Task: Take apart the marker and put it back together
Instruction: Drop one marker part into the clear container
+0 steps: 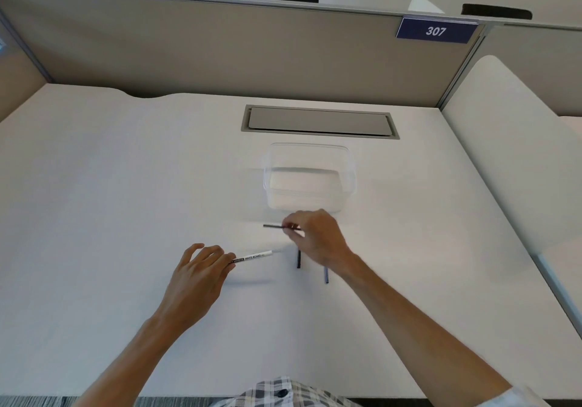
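Note:
My left hand [196,272] pinches the white marker barrel [253,257], printed "WHITE BOARD", at its left end; the barrel points right, just above the desk. My right hand [315,238] grips a thin dark ink rod [273,226] between its fingertips, held level with its free end pointing left, above and to the right of the barrel's open end. Two dark marker pieces lie on the desk under my right hand and wrist: one [298,260] near the middle, the other [326,275] farther right. Both are partly hidden by the hand.
A clear plastic container [310,180] stands just beyond my right hand. Behind it a grey cable hatch [319,121] is set into the white desk [110,186]. A beige partition with a "307" sign [436,31] closes the back.

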Available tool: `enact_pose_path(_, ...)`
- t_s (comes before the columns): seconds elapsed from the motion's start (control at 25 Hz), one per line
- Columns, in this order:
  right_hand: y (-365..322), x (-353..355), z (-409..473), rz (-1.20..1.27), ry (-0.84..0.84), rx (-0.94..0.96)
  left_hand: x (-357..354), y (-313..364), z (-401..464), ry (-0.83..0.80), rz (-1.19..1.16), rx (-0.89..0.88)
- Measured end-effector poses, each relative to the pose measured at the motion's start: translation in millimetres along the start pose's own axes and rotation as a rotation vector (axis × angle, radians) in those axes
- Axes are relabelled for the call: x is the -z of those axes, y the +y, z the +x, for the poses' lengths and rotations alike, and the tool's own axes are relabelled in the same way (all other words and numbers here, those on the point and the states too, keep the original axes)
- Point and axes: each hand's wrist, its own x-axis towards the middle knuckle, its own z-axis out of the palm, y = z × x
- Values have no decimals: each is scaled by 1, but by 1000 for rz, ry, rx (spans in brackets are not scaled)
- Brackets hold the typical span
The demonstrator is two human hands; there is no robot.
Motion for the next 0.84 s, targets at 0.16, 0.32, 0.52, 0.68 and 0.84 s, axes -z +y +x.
enact_pose_path(0.16,19,39,27,31,153,-122,0,1,7,0,-7,-15)
enact_pose_path(0.32,34,61,55,-11,168,-185,0,2,10,11,-9,-20)
enact_pose_path(0.52,41,66,80,-36,102,-225,-6,7,9,9,-25,-18)
enact_pose_path(0.68,43,63,81,-38,150,-209,-9,8,10,10,-32,-14)
enact_pose_path(0.84,43,59,61,-2,265,-203,-11,8,9,6,-40,-12)
